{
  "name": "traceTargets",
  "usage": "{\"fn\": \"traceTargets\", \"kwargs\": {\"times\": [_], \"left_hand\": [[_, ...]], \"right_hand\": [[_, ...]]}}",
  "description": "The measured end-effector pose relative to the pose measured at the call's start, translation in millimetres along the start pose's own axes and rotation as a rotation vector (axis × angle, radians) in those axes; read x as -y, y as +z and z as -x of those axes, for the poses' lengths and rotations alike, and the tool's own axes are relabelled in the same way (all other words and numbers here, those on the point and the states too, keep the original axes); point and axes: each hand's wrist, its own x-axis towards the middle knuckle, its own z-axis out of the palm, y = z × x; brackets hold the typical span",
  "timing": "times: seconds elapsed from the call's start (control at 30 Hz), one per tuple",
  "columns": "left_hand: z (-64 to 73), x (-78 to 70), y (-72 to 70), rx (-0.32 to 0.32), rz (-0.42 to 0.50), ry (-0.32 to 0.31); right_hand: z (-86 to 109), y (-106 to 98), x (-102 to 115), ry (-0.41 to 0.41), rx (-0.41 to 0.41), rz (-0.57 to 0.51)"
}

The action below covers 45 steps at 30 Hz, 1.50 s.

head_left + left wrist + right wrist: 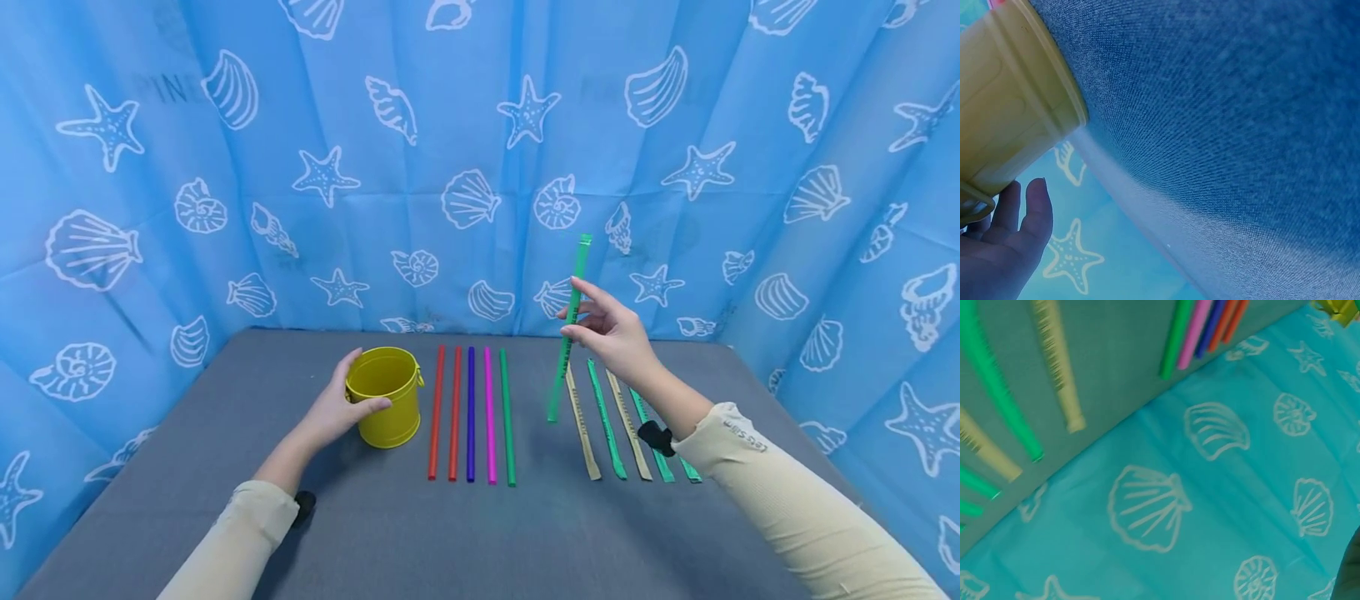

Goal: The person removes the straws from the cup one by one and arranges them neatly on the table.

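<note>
A small yellow metal bucket (390, 412) stands on the table's left half. My left hand (337, 408) holds it from its left side, thumb across the front and fingers at the far side. In the left wrist view the bucket (1016, 81) appears tilted, with fingers (1038, 206) next to its handle lug. Raised above the table, my right hand (611, 333) pinches a green paper-wrapped straw (566, 350) between thumb and fingers, the straw nearly upright. That hand's grip is out of sight in the right wrist view.
Bare straws lie in a row right of the bucket: two red (435, 417), one blue (471, 417), one pink (490, 417), one green (507, 417). Farther right lie several wrapped straws, tan (583, 433) and green (607, 425). A blue seashell curtain (450, 250) hangs behind the grey table (450, 542).
</note>
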Motion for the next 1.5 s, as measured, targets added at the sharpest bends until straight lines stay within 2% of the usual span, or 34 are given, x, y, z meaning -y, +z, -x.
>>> {"fn": "traceTargets", "kwargs": {"times": [0.2, 0.3, 0.53, 0.67, 0.83, 1.03, 1.5], "left_hand": [[0.0, -0.9, -1.5, -0.003, -0.005, 0.022], [0.8, 0.4, -1.4, -0.004, -0.015, 0.022], [1.1, 0.2, 0.2, -0.001, -0.012, 0.013], [2.5, -0.2, -0.9, 0.006, -0.005, 0.01], [3.6, -1.0, -2.6, 0.005, -0.008, 0.001], [2.2, -0.1, -1.0, 0.011, -0.018, 0.006], [2.4, 1.0, -0.5, 0.009, -0.013, 0.004]], "right_hand": [[6.7, -22.0, -3.9, -0.021, 0.037, 0.045], [10.5, -31.2, -6.0, 0.001, 0.064, 0.06], [18.7, -52.6, -11.7, 0.016, 0.063, 0.045], [21.9, -62.7, -14.5, 0.013, 0.094, 0.106], [25.2, -74.1, -17.9, 0.05, 0.129, 0.182], [29.7, -87.5, -24.6, 0.098, 0.14, 0.223], [41.9, -113.1, -43.0, 0.18, 0.144, 0.2]]}}
